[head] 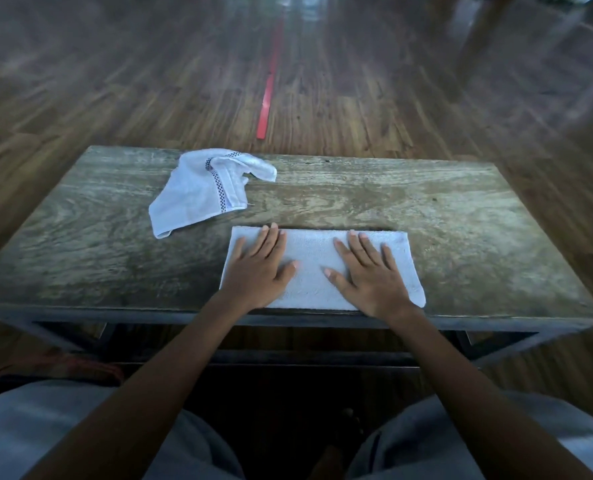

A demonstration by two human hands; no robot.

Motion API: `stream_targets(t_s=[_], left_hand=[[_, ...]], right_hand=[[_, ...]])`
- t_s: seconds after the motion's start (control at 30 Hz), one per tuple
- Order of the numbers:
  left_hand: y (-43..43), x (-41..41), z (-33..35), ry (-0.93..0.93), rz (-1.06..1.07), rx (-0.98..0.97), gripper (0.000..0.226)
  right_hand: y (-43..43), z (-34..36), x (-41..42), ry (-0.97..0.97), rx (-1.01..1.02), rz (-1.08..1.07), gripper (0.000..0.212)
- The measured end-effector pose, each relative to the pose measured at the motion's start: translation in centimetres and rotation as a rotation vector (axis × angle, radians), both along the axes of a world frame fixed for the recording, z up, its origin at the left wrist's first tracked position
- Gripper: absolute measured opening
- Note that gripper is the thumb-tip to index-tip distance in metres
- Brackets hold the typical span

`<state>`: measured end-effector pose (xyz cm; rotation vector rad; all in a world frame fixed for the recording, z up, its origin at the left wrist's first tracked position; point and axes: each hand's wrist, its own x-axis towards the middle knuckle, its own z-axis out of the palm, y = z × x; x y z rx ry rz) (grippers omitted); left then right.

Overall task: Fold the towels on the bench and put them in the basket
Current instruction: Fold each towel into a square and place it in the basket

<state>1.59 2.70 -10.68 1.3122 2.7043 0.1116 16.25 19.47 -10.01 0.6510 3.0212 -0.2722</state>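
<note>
now: both palms flat on the folded towel

fig. 1, head view, as i read it from my remote station. a folded towel [314, 258], pale and plain, lies as a neat rectangle on the bench [444, 220], at the near edge and a little right of the middle; its long side runs left to right, and its near side sits along the bench's front edge. the left hand [258, 268] lies palm down on the left half of that towel; its fingers [271, 240] are straight, slightly spread, and reach up to the far edge of the cloth. the right hand [371, 275] lies palm down on the right half in the same way; its fingers are straight and apart, the thumb pointing inward. neither hand curls around anything; both simply press or rest on the cloth, with a bare strip of towel between the two thumbs. a second towel [198, 192], white with a dark checked band, lies crumpled and unfolded on the far left part of the bench, apart from the folded one and touched by neither hand. the bench top is worn, grey-brown wood on a dark frame [288, 356]. beyond it i see a wooden plank floor [357, 98]; a red strip [269, 88] runs along the floor, away from the bench. at the bottom of the view, grey trousers [46, 427] cover the person's knees on either side.
</note>
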Motion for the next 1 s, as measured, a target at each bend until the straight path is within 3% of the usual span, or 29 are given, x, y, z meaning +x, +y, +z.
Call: stream_targets(t_s=[0.23,0.4,0.5,0.6,0.77,1.0], left_hand=[[-2.0,-0.9,0.1,0.001,0.103,0.027,0.067],[-3.5,-0.8,-0.4,0.127,0.164,0.115,0.060],[-2.6,1.4,-0.3,0.249,0.077,0.347,0.054],[1.1,5.2,0.5,0.215,-0.035,0.464,0.041],[8.3,10.6,1.6,0.091,-0.227,0.473,0.042],[12.0,14.6,0.2,0.138,-0.226,0.430,0.049]], right_hand=[[5.1,0.4,3.2,-0.050,0.037,-0.136,0.077],[8.1,1.4,4.6,-0.043,0.100,-0.017,0.082],[10.3,2.1,4.5,-0.027,-0.099,-0.076,0.067],[11.9,2.1,3.6,0.010,-0.238,-0.134,0.057],[12.3,2.8,2.1,-0.081,-0.244,-0.170,0.051],[12.0,3.0,1.7,-0.115,-0.178,-0.133,0.052]])
